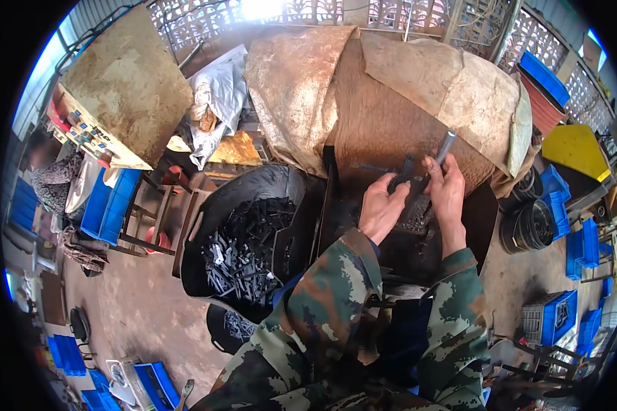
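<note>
Both my hands are over a dark metal tray (483,222) with grimy, dark bits on its bottom. My left hand (382,211) is closed on a small dark metal piece (403,172), its thumb pressed on top. Just to the right, my right hand (449,195) is wrapped round a grey metal rod (445,142) that points up and away from me. The rod's lower end is hidden by the fingers. Beside the tray on the left, a black tub (202,236) holds many small dark and silvery metal strips (243,264).
Brown, stained sheets (418,103) cover something large behind the tray. A smaller black bucket (219,335) with metal bits sits below the tub. Blue bins (113,205) stand at the left and right. At far left another person (55,175) is seated. Black round containers (528,226) stand at right.
</note>
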Available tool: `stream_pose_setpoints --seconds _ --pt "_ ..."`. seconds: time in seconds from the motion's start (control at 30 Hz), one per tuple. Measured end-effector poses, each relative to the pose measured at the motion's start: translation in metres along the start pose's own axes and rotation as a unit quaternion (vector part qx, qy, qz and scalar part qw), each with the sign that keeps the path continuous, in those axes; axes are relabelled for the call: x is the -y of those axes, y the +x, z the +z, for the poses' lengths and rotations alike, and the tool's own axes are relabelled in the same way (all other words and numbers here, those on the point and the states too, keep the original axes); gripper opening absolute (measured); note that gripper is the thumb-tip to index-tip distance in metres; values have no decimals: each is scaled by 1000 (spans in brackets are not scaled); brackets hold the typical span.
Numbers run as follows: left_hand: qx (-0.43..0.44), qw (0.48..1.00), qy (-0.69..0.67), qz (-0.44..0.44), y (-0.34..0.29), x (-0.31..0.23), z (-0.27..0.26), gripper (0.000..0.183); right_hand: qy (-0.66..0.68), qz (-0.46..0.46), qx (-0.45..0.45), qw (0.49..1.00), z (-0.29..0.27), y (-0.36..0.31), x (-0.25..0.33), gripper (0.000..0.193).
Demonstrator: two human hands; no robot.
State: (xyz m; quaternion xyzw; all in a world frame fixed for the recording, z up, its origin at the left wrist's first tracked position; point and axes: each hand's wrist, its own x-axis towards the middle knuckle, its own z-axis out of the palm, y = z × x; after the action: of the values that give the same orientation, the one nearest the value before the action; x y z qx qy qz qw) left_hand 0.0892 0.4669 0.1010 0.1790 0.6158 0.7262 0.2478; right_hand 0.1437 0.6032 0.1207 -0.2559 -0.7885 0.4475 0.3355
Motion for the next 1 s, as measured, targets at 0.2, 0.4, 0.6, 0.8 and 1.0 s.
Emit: stream_pose_setpoints --seconds 0.2,0.4,0.6,0.8,1.0 --pt "-17 1000 26 1 7 5 -15 16 48 -24 -9 999 12 -2 0 26" --pt "9 1000 -3 -9 10 10 -13 17 42 -3 -10 999 7 0 -3 33" --pt "7 1000 -12 16 12 15 -16 19 65 -8 -13 998 10 -1 -1 30" --pt "2 999 7 41 11 14 -11 22 62 4 -7 998 4 1 -3 23" --pt "-22 996 53 71 -7 -5 -14 22 38 27 18 999 10 4 -1 30"
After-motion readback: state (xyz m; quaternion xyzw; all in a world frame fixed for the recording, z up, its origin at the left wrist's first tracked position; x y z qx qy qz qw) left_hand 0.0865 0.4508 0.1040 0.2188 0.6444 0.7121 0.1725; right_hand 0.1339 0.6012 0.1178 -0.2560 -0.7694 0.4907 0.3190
